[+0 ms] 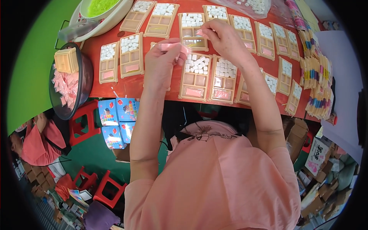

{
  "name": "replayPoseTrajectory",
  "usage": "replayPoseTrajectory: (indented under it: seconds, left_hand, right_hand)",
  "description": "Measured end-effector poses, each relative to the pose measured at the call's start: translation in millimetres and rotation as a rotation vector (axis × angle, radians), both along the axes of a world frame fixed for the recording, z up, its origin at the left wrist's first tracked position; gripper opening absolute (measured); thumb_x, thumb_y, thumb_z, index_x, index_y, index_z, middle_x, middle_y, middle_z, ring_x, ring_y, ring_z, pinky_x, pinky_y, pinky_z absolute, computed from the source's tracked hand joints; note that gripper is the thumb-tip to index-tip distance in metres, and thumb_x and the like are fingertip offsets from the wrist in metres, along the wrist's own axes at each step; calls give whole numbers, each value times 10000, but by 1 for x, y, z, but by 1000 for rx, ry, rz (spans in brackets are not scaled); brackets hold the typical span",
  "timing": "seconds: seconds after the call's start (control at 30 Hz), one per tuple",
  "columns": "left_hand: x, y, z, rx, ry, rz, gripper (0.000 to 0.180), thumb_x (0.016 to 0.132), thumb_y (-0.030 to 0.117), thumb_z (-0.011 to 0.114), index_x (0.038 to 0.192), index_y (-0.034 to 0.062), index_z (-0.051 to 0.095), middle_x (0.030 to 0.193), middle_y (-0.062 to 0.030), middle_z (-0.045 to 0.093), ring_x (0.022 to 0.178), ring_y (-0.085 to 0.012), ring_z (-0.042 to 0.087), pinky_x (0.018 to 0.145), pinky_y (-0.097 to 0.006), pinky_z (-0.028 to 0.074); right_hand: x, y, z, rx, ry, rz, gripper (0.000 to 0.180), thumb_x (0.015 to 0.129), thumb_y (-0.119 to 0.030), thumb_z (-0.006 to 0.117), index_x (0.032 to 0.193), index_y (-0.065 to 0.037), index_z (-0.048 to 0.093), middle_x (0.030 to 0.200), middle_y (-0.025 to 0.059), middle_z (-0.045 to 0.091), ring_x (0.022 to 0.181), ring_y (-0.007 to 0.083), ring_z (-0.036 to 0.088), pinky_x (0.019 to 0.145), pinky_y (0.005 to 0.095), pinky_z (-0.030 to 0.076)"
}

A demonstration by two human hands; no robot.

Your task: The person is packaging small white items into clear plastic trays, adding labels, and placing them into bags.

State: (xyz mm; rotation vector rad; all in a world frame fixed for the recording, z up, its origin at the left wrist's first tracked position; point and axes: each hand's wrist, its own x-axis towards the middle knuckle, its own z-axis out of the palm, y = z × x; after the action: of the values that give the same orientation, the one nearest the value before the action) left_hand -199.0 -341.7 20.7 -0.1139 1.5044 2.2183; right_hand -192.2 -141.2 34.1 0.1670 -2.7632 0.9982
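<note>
My left hand (163, 59) is closed around several small pink packets (172, 47), held just above the red table. Further right, my right hand (225, 38) pinches one pink packet (199, 33) over a beige compartment tray (180, 33). White cubes fill the far section of that tray, and a thin yellow-green strip lies in its near section. Nearer to me are two similar trays, a left one (210, 73) and a right one (234, 82), each with white cubes and a pink packet. My left hand and forearm partly hide another tray.
More filled trays (132, 53) stand in rows across the red table (90, 42). On the left, a black basin (82, 90) holds pink packets and stacked beige trays. Bundled sticks (316, 86) lie at the right edge; a bag of white cubes (255, 5) is at the back.
</note>
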Motion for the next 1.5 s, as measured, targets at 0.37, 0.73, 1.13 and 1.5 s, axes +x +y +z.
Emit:
replayPoseTrajectory:
  seconds: [0.37,0.73,1.13,1.5]
  left_hand:
    - [-5,-26,-10,339,-78,119,197,906,-37,595,1103,-37,608,972,-138,681,794,-173,649,692,-265,513]
    - [-4,-40,-5,153,41,298,201,924,17,619,1119,-15,584,969,-151,685,749,-186,671,631,-267,519]
    - [-21,-68,-3,117,-45,222,152,919,95,669,1005,11,576,842,-100,695,641,-119,615,531,-225,440]
    - [-39,-96,-3,183,-54,298,241,919,44,632,1140,-46,596,941,-130,676,753,-147,645,646,-232,494]
  right_hand:
    - [-1,-37,2,19,0,14,199,932,-205,640,1001,-28,697,907,88,662,831,219,640,760,332,512]
    - [-31,-56,9,-523,-262,-92,164,917,-155,655,962,2,675,826,-9,643,736,46,542,644,221,448]
    - [-54,-107,8,-446,-195,156,244,931,-226,657,1031,-5,685,883,65,647,784,116,606,731,278,496]
    - [-124,-124,-5,-489,-156,14,206,940,-159,602,1036,11,666,831,-11,647,733,44,538,645,214,444]
